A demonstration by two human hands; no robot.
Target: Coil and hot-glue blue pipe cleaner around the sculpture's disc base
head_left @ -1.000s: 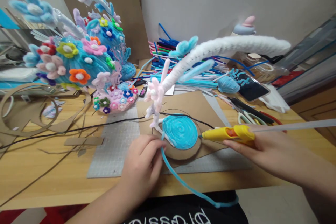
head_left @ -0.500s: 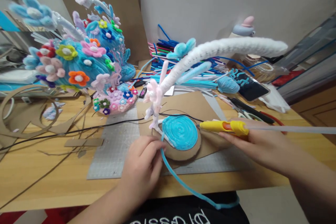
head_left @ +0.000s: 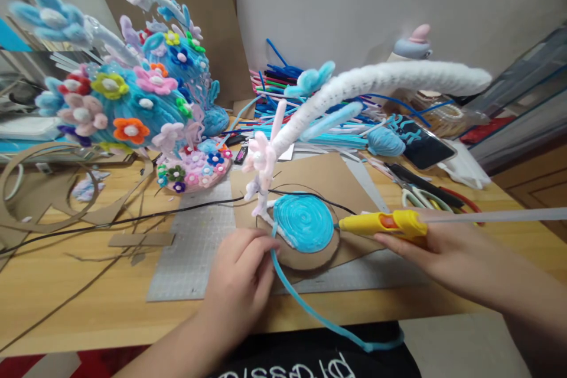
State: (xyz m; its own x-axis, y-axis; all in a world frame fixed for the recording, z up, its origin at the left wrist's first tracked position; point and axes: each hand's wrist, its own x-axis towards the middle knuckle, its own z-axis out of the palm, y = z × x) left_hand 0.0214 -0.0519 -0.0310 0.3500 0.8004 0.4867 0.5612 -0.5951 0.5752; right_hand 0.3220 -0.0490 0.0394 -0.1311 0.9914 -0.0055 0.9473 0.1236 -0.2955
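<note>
My right hand is wrapped round a yellow hot glue gun with a long glue stick out of its back. The nozzle points left, at the right edge of a blue pipe-cleaner spiral on a round cardboard base. My left hand is closed at the base's left edge, pinching a blue pipe cleaner whose loose end curves down to the right. From the base's left side rises a curved white fuzzy stem with a pink flower low on it.
Finished flower-covered pieces stand at the left. A black cable crosses the grey cutting mat. Pipe cleaners are heaped at the back, with scissors and a phone at the right. Cardboard offcuts lie left.
My right hand and the glue gun have shifted slightly right and down, with the nozzle now at the spiral's lower right edge. My left hand stays nearly still on the pipe cleaner.
</note>
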